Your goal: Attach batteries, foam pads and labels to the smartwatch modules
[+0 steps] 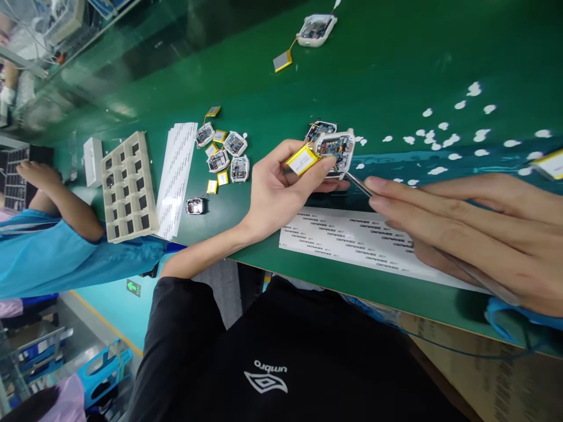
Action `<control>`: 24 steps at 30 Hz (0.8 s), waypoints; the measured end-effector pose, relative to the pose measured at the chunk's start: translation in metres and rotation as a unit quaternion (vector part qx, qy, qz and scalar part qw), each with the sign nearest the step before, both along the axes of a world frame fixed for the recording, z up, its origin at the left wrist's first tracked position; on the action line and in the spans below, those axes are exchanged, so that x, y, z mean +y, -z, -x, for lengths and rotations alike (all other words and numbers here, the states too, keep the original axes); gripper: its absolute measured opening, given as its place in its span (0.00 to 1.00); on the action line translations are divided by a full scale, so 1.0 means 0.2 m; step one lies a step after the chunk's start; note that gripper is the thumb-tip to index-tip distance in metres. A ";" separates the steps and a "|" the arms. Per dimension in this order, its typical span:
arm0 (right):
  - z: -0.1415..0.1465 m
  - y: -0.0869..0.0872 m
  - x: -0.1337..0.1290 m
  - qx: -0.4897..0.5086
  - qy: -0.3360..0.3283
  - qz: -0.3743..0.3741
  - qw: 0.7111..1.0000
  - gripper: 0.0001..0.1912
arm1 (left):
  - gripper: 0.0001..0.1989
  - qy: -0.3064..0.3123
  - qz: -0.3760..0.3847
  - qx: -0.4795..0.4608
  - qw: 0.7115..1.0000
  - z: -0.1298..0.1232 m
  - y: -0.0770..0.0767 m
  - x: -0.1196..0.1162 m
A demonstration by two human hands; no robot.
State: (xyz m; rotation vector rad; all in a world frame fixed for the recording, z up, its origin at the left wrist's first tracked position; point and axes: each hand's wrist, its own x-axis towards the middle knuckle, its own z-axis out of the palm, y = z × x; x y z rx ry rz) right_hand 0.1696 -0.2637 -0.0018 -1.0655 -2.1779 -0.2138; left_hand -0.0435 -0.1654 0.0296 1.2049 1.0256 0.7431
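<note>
My left hand (281,187) grips a small white device housing (345,143) with its circuit board exposed. A yellow-edged battery (303,159) rests against the fingers of that hand, beside the housing. My right hand (475,234) holds metal tweezers (358,184), whose tip meets the lower edge of the housing. Just behind the held housing is another open housing (321,129), partly covered by it. Below both hands, a white printed sheet (343,237) lies along the table's front edge.
Several open housings with batteries (217,155) lie to the left, another housing (316,29) at the back. White stickers (453,140) are scattered right. A compartment tray (149,217) and paper strips (176,176) stand near a co-worker's arm (79,205) on the green table (396,64).
</note>
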 end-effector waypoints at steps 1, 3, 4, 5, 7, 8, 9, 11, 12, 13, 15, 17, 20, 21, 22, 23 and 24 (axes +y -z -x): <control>0.00 0.00 0.00 0.005 0.002 0.005 1.000 0.29 | 0.09 0.003 0.002 -0.005 1.000 0.00 0.00 0.00; 0.00 -0.01 0.00 0.010 0.007 0.013 1.000 0.30 | 0.09 0.005 0.004 -0.008 1.000 0.00 -0.01 0.00; 0.00 -0.01 0.00 0.012 0.007 0.016 1.000 0.30 | 0.09 0.002 0.004 -0.006 1.000 0.00 -0.01 0.01; 0.00 -0.01 0.00 0.015 0.006 0.016 1.000 0.30 | 0.09 -0.001 0.004 -0.002 1.000 0.00 0.00 0.01; 0.00 -0.01 0.00 0.022 0.006 0.002 1.000 0.29 | 0.08 -0.003 0.006 0.002 1.000 0.00 0.00 0.03; 0.00 -0.02 0.01 0.025 0.008 -0.013 1.000 0.29 | 0.08 0.000 0.007 -0.002 1.000 0.00 0.00 0.03; 0.00 -0.02 0.02 0.026 0.011 -0.023 0.999 0.29 | 0.08 0.005 0.007 -0.010 1.000 0.01 0.01 0.04; 0.01 -0.03 0.03 0.025 0.013 -0.035 0.999 0.30 | 0.10 0.020 0.001 -0.037 0.999 0.01 0.01 0.04; 0.01 -0.04 0.04 0.025 0.011 -0.037 0.999 0.31 | 0.11 0.026 -0.005 -0.050 0.998 0.02 0.02 0.05; 0.01 -0.05 0.06 0.023 0.008 -0.035 0.999 0.32 | 0.13 0.028 -0.013 -0.056 0.998 0.02 0.02 0.06; 0.02 -0.06 0.08 0.015 0.001 -0.045 0.999 0.35 | 0.15 0.025 -0.043 -0.040 0.998 0.04 0.03 0.13; 0.02 -0.07 0.09 0.002 -0.005 -0.067 0.998 0.37 | 0.18 0.009 -0.094 0.014 0.995 0.07 0.04 0.29; 0.01 -0.07 0.11 -0.006 0.001 -0.080 0.997 0.39 | 0.20 -0.049 -0.202 0.146 0.967 0.16 0.05 0.66; 0.01 -0.07 0.11 -0.006 0.006 -0.076 0.997 0.40 | 0.16 -0.079 -0.222 0.213 0.948 0.20 0.05 0.79; 0.01 -0.07 0.11 -0.005 0.010 -0.073 0.997 0.40 | 0.13 -0.095 -0.222 0.292 0.926 0.23 0.05 0.91; 0.01 -0.07 0.11 -0.006 0.011 -0.070 0.997 0.40 | 0.10 -0.102 -0.222 0.361 0.900 0.25 0.05 1.02; 0.01 -0.07 0.11 -0.007 0.010 -0.070 0.997 0.39 | 0.09 -0.110 -0.231 0.382 0.888 0.26 0.05 1.10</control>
